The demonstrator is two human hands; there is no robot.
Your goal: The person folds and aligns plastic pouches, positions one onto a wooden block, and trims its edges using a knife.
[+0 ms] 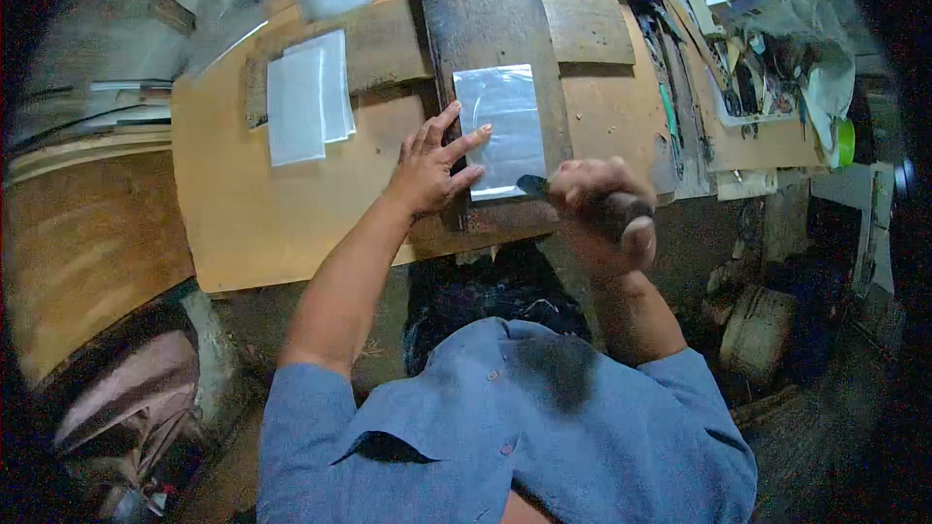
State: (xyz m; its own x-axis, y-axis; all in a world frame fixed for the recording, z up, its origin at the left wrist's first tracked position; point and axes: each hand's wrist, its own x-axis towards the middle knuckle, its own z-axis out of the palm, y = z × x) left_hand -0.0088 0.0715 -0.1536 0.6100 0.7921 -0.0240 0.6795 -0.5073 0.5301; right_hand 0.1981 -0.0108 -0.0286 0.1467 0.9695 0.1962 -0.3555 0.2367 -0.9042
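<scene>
The left hand [432,160] is resting with its fingers spread, and some of them are lying on the left part of a clear, shiny sheet [510,141]. This sheet is lying on a long dark board [490,0], which is standing out above the yellowish table [262,223]. The right hand [604,184], somewhat blurred, is closing around the handle of a dark-bladed tool [532,184]. The blade is pointing left, over the near right corner of the sheet; whether it is touching, I cannot tell. Farther left, overlapping pale sheets [297,107] are lying partly on a flat plank [383,44]. At the far right, a white tray [762,119] is holding various items.
</scene>
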